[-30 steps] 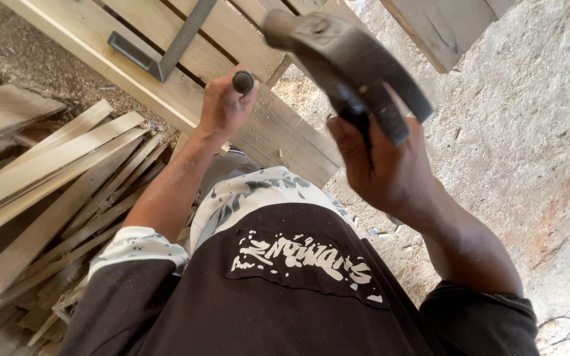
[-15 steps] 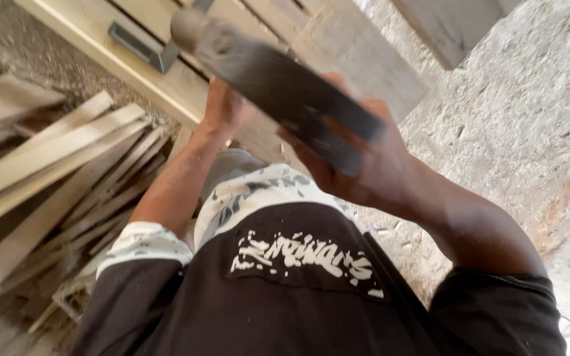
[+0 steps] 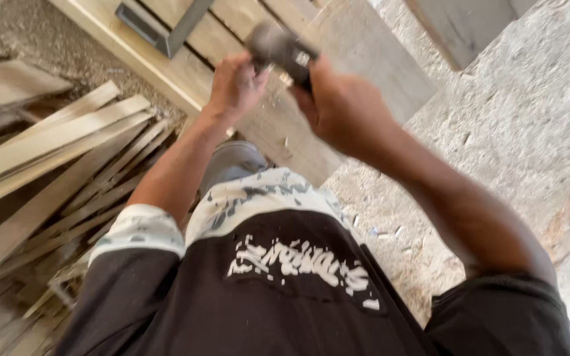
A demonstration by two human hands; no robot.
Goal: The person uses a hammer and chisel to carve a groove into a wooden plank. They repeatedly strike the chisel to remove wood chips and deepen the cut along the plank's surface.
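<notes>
The right hand (image 3: 341, 105) holds a hammer (image 3: 278, 49). Its grip is shut tight around the handle, and the fingers hide most of the handle. The hammer head is dark and blurry. It sits at the top of the picture, just above the left hand (image 3: 235, 86) and close to it.

Half a second ago the hammer was big and near the camera, stretched across the middle of the view. Now it is lower and farther off, down by the wooden frame (image 3: 199, 72). A second ago it was up high on the right, with its head near the top of the picture.

The left hand is closed in a fist on something small. I cannot tell what it is now, because the hand and the blur hide it. A second ago a small dark round knob stuck out of that fist. The left hand is in about the same spot as before, over the pale planks of the frame.

A grey metal square (image 3: 159, 29) lies on the frame at the top left, as it did before. Loose wooden slats (image 3: 54, 151) lie in a pile on the left. The dusty floor (image 3: 516, 132) is on the right.
</notes>
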